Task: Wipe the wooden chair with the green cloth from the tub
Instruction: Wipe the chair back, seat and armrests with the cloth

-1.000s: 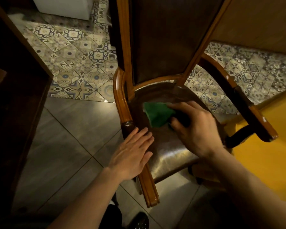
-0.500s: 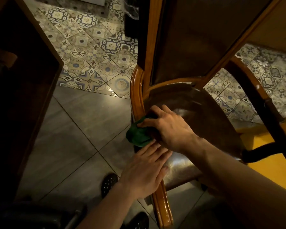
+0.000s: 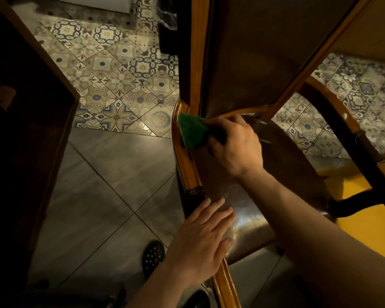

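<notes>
At the wooden chair [image 3: 249, 63] back's base, right hand [image 3: 236, 145] fingers pinch the green cloth [image 3: 191, 133] against the armrest. Left hand [image 3: 200, 243] lies flat, fingers extended, on the seat's front edge.

2 bare forearms, no sleeves; dark perforated shoe [image 3: 153, 255] (left foot)

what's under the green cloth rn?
The green cloth lies on the chair's left wooden arm rail, near the backrest post. The right hand grips its other end, covering that part; the surface beneath it cannot be seen.
</notes>
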Action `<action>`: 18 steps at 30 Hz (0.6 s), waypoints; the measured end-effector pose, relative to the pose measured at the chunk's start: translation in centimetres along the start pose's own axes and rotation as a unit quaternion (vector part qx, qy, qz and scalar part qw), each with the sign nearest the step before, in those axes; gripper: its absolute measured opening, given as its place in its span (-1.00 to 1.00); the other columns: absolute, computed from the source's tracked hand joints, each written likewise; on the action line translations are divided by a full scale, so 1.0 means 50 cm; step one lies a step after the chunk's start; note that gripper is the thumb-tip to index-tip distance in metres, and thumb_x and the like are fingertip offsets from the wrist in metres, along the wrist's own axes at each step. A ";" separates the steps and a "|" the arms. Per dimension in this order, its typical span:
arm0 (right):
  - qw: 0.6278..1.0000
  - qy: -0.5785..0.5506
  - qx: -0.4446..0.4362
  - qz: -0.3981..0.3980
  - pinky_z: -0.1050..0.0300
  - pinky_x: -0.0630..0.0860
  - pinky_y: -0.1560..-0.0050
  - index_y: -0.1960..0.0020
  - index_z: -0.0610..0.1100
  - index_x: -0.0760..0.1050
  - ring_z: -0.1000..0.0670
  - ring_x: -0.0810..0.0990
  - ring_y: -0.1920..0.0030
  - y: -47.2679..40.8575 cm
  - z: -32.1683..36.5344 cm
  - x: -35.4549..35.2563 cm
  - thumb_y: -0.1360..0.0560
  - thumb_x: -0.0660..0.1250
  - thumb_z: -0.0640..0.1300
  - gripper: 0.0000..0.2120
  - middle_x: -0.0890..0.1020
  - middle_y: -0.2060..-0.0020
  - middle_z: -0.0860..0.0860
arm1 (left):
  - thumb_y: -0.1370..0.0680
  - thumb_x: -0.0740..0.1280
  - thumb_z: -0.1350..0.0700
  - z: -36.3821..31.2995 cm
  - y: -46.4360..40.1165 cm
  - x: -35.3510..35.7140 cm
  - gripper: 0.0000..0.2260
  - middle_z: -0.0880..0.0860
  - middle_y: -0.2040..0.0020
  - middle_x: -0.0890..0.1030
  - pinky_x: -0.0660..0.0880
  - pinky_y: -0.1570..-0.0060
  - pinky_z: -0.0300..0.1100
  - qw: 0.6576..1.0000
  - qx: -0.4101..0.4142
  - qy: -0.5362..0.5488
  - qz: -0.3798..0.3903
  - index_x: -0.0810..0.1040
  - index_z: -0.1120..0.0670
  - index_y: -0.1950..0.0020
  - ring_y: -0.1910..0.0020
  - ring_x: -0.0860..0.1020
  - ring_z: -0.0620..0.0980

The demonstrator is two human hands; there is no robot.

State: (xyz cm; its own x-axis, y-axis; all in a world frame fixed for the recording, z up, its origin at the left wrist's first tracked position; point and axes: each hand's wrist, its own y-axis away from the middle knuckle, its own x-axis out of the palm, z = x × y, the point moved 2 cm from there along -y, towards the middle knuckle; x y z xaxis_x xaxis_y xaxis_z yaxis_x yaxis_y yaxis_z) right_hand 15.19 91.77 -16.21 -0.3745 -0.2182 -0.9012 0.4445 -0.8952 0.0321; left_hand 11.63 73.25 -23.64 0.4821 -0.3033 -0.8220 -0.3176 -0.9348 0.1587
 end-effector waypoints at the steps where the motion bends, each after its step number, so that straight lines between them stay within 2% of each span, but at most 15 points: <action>1: 1.000 -0.025 0.012 -0.006 -0.12 0.57 -0.02 -0.32 0.09 0.50 -0.12 0.53 -0.14 0.009 -0.010 -0.011 -0.53 0.36 -0.03 -0.64 0.54 -0.14 -0.04 | -0.68 -0.11 -0.17 -0.004 0.001 -0.011 -0.51 -0.12 -0.59 0.17 -0.29 -0.50 -0.08 1.000 0.002 0.024 0.007 0.17 -0.04 -0.58 -0.56 -0.21 -0.19; 3: 0.997 -0.071 0.043 0.005 -0.08 0.58 -0.02 -0.26 0.09 0.52 -0.07 0.58 -0.09 0.032 -0.030 -0.034 -0.50 0.41 0.01 -0.66 0.58 -0.11 0.00 | -0.66 -0.04 -0.20 -0.008 0.006 -0.041 -0.52 -0.19 -0.57 0.19 -0.32 -0.48 -0.24 0.995 -0.011 0.098 0.010 0.19 -0.12 -0.56 -0.51 -0.22 -0.33; 4: 0.993 -0.097 0.063 0.017 -0.08 0.60 -0.03 -0.24 0.10 0.52 -0.04 0.59 -0.09 0.045 -0.040 -0.047 -0.48 0.44 0.02 -0.65 0.60 -0.10 0.03 | -0.65 0.01 -0.20 -0.007 0.009 -0.061 -0.56 -0.23 -0.54 0.23 -0.22 -0.48 -0.31 0.989 -0.035 0.140 0.002 0.22 -0.20 -0.53 -0.49 -0.15 -0.38; 6: 0.984 -0.144 0.096 0.040 -0.04 0.63 -0.03 -0.19 0.11 0.52 0.02 0.62 -0.07 0.073 -0.056 -0.074 -0.44 0.50 0.03 -0.65 0.63 -0.06 0.09 | -0.61 0.11 -0.22 -0.001 0.011 -0.114 -0.67 -0.28 -0.38 0.38 0.20 -0.43 -0.26 0.976 -0.092 0.187 -0.056 0.31 -0.31 -0.39 -0.41 0.17 -0.37; 7: 0.980 -0.160 0.105 0.055 -0.01 0.64 -0.02 -0.16 0.11 0.52 0.05 0.63 -0.05 0.085 -0.062 -0.086 -0.42 0.52 0.03 -0.65 0.63 -0.04 0.12 | -0.59 0.15 -0.24 0.003 0.009 -0.143 -0.71 -0.30 -0.28 0.43 0.36 -0.32 -0.21 0.971 -0.113 0.184 -0.105 0.34 -0.32 -0.31 -0.30 0.30 -0.35; 8: 0.976 -0.172 0.111 0.072 -0.01 0.66 0.00 -0.15 0.10 0.52 0.07 0.64 -0.02 0.097 -0.066 -0.096 -0.41 0.53 0.02 -0.65 0.63 -0.02 0.12 | -0.55 0.20 -0.25 0.007 0.007 -0.173 -0.72 -0.32 -0.21 0.42 0.42 -0.22 -0.20 0.965 -0.129 0.171 -0.153 0.35 -0.32 -0.25 -0.23 0.34 -0.33; 10: 0.969 -0.186 0.117 0.109 -0.01 0.67 0.04 -0.14 0.09 0.51 0.10 0.65 0.03 0.118 -0.064 -0.114 -0.40 0.54 0.01 -0.64 0.63 0.00 0.10 | -0.48 0.33 -0.24 0.015 -0.007 -0.230 -0.59 -0.33 -0.22 0.33 0.36 -0.19 -0.23 0.958 -0.135 0.142 -0.208 0.32 -0.31 -0.29 -0.24 0.31 -0.29; 11: 0.967 -0.190 0.116 0.124 0.01 0.67 0.05 -0.13 0.09 0.51 0.11 0.65 0.05 0.128 -0.059 -0.126 -0.40 0.54 0.02 -0.64 0.63 0.00 0.10 | -0.45 0.38 -0.23 0.016 -0.017 -0.256 -0.49 -0.34 -0.26 0.27 0.32 -0.22 -0.24 0.963 -0.125 0.133 -0.200 0.28 -0.30 -0.36 -0.29 0.27 -0.28; 13: 0.965 -0.198 0.100 0.142 0.01 0.65 0.07 -0.11 0.12 0.51 0.11 0.65 0.07 0.146 -0.045 -0.153 -0.37 0.56 0.06 -0.63 0.65 0.03 0.09 | -0.44 0.42 -0.23 0.012 -0.035 -0.296 -0.33 -0.37 -0.32 0.21 0.31 -0.25 -0.23 0.978 -0.107 0.126 -0.128 0.17 -0.31 -0.47 -0.33 0.24 -0.28; 15: 0.963 -0.210 0.075 0.154 0.00 0.63 0.03 -0.11 0.14 0.52 0.12 0.65 0.06 0.160 -0.030 -0.186 -0.32 0.58 0.10 -0.58 0.66 0.04 0.09 | -0.47 0.40 -0.20 0.002 -0.048 -0.324 -0.43 -0.36 -0.30 0.37 0.43 -0.18 -0.22 0.990 -0.072 0.099 -0.075 0.25 -0.33 -0.43 -0.26 0.38 -0.26; 18: 0.964 -0.197 0.054 0.170 0.03 0.58 -0.10 -0.15 0.18 0.52 0.15 0.59 -0.07 0.176 -0.024 -0.242 -0.27 0.60 0.10 -0.50 0.61 -0.06 0.15 | -0.52 0.38 -0.08 -0.032 -0.060 -0.369 -0.72 -0.32 -0.05 0.53 0.48 0.05 -0.29 0.995 -0.038 0.045 -0.074 0.43 -0.29 -0.20 -0.06 0.51 -0.27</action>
State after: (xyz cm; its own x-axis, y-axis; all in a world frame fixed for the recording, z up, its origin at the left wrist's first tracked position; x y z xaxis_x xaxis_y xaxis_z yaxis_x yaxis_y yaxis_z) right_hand 24.62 87.01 -5.55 -0.5115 -0.6176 -0.5974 0.5164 -0.7766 0.3607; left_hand 4.98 81.36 -8.07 0.5921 -0.1729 -0.7871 -0.1758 -0.9809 0.0832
